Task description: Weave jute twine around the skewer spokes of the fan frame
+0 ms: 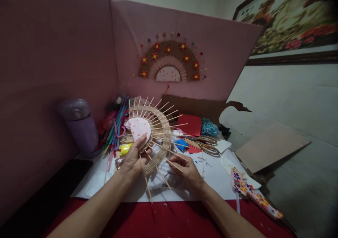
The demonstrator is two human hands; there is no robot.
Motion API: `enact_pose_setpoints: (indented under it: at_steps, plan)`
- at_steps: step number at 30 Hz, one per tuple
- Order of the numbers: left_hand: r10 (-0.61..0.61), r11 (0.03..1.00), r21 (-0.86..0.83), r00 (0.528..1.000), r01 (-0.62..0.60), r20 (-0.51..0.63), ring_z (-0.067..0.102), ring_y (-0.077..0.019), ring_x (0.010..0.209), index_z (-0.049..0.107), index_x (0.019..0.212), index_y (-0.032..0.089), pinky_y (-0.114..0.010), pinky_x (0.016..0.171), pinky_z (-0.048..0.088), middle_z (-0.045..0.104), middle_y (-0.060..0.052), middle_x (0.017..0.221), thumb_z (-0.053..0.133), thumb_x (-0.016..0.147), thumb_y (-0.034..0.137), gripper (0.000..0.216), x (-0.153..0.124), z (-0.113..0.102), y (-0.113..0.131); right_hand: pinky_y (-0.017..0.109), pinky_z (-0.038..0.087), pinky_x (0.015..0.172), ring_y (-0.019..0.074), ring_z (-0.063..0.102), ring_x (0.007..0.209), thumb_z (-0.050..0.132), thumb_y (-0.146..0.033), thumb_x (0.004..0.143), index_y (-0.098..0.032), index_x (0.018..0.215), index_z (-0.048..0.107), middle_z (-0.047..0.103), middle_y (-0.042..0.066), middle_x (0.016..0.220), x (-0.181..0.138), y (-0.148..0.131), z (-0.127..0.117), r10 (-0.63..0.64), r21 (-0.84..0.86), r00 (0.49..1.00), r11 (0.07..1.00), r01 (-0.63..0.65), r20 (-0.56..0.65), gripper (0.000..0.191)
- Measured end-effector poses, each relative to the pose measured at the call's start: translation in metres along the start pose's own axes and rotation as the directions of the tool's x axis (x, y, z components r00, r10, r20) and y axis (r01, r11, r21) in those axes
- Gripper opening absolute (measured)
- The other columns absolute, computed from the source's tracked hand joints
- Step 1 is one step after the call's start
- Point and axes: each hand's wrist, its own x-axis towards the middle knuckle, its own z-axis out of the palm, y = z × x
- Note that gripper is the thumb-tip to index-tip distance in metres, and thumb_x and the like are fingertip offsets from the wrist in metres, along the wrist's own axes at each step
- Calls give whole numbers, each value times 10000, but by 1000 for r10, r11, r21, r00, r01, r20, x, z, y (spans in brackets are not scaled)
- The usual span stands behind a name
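"Stick fan (166, 132), just one held up; where is it?"

"Over the white sheet (213, 176) on the red worktop (185, 218)."

"How is it held?"

"The left hand (134, 157) grips its single spotted half-disc (137, 128), thumb on the front. The right hand (186, 167) pinches at the sticks (163, 177) on the lower right; whether one or two, I can't tell."

"Anything else to count?"

"One purple bottle (84, 132), one ball of turquoise yarn (209, 127), one blue packet (181, 145), and nine red flowers (168, 49) on the half-round decoration (175, 48) against the pink board (224, 54)."
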Motion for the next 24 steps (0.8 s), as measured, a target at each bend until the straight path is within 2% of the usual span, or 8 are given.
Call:
enact_pose_setpoints:
  at_steps: [4, 8, 11, 15, 20, 24]
  plan:
    - [9, 1000, 6, 1000, -8, -27, 534, -97, 457, 601, 767, 124, -160, 318, 368, 614, -50, 639, 618, 699, 83, 82, 0, 2, 2, 201, 153, 407, 31, 238, 422, 705, -335, 650, -143, 634, 607, 359, -68, 466, 1, 4, -3, -8, -21, 1000, 1000, 7, -9, 216]
    - [11, 1000, 4, 999, -11, -34, 507, -89, 413, 601, 753, 139, -188, 336, 399, 611, -28, 620, 650, 681, 123, 89, 0, 2, 4, 197, 195, 417, 38, 255, 437, 695, -319, 655, -154, 738, 685, 380, -60, 470, 2, 10, -8, -47, -59, 999, 997, 46, -25, 186]
    - [67, 998, 11, 995, -67, -77, 510, -92, 419, 607, 772, 132, -196, 341, 412, 619, -34, 646, 660, 666, 120, 120, -1, 3, 6, 201, 252, 444, 53, 298, 477, 677, -313, 670, -166, 813, 709, 427, -39, 510, 2, 12, -12, -77, -117, 997, 990, 74, -21, 208]
    - [125, 992, -6, 990, -126, -69, 527, -95, 449, 606, 796, 124, -178, 331, 395, 618, -41, 667, 639, 666, 82, 140, 0, 3, 7, 208, 274, 459, 62, 313, 500, 634, -328, 713, -166, 909, 707, 469, -17, 551, 1, 14, -13, -100, -200, 995, 975, 97, -2, 265]
    - [48, 999, 10, 998, -47, -51, 478, -73, 398, 590, 789, 125, -189, 348, 413, 603, -32, 646, 645, 682, 132, 120, -3, 3, 7, 212, 327, 487, 76, 389, 536, 624, -299, 699, -185, 950, 702, 565, 8, 623, 1, 15, -13, -108, -268, 994, 957, 106, 9, 287]
    - [-43, 999, -4, 999, 43, 2, 492, -78, 411, 594, 807, 124, -177, 348, 401, 602, -38, 637, 605, 716, 133, 92, -5, 5, 8, 211, 348, 471, 81, 421, 518, 641, -310, 674, -170, 902, 711, 616, 24, 659, 4, 17, -15, -124, -288, 989, 953, 95, -84, 277]
